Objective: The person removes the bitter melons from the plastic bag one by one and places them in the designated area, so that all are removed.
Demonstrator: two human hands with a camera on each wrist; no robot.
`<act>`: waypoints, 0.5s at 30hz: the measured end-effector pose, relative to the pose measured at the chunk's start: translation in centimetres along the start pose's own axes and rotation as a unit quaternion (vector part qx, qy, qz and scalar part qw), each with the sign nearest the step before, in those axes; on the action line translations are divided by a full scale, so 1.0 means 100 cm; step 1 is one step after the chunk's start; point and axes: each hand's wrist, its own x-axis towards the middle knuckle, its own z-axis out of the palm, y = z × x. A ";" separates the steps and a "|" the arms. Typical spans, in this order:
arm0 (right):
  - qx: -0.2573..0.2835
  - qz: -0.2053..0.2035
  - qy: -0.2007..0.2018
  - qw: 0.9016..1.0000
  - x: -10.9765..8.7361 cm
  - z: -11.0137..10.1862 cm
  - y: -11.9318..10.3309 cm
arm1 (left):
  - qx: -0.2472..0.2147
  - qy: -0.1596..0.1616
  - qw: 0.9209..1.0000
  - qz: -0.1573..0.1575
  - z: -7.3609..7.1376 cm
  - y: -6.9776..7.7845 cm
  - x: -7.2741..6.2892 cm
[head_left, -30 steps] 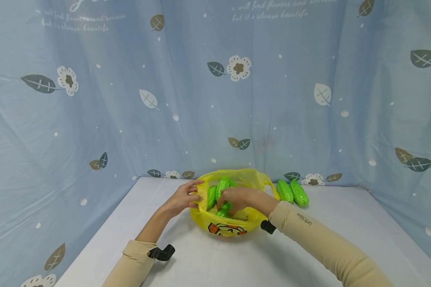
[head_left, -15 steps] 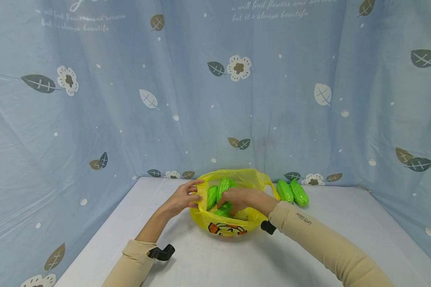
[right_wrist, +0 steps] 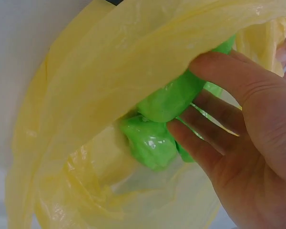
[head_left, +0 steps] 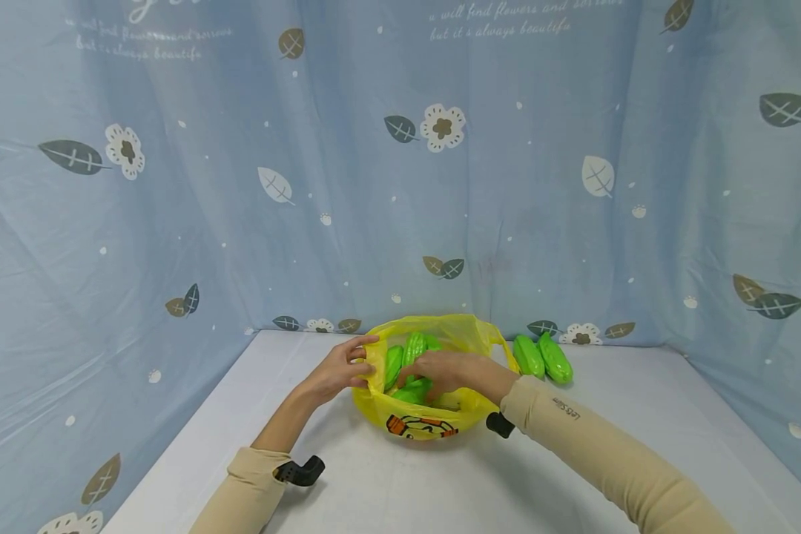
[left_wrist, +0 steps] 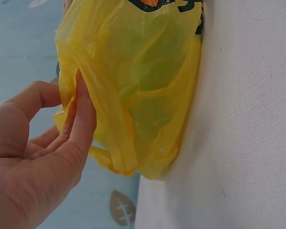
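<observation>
A yellow plastic bag (head_left: 374, 408) with a printed cartoon stands open-mouthed on the table. At its left rim, my left hand (head_left: 337, 369) pinches the plastic, the thumb and fingers on either side of the fold in the left wrist view. My right hand (head_left: 443, 371) reaches into the mouth and holds a glossy green elongated vegetable-like piece (right_wrist: 174, 99) between thumb and fingers. Below it in the right wrist view lies another green piece (right_wrist: 150, 148). More of them, one with a ridged surface (head_left: 414, 347) and one at the left (head_left: 393, 365), lie inside the bag.
Two similar green pieces (head_left: 529, 356) lie side by side on the white table (head_left: 400, 482), right of the bag. A blue patterned curtain (head_left: 507, 185) hangs behind and along both sides. Each wrist wears a black camera mount (head_left: 300, 471).
Inside the bag, my right fingers and the green piece they hold have shifted slightly left. The ridged piece behind has moved a little. My left hand stays at the rim.
</observation>
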 end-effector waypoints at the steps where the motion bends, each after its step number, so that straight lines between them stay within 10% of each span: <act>1: 0.002 0.001 0.000 1.000 0.000 0.000 0.000 | -0.001 -0.001 1.000 0.001 0.000 0.000 0.000; 15: 0.022 -0.012 0.001 1.000 -0.004 -0.002 0.001 | -0.005 -0.003 1.000 0.003 0.000 0.001 -0.002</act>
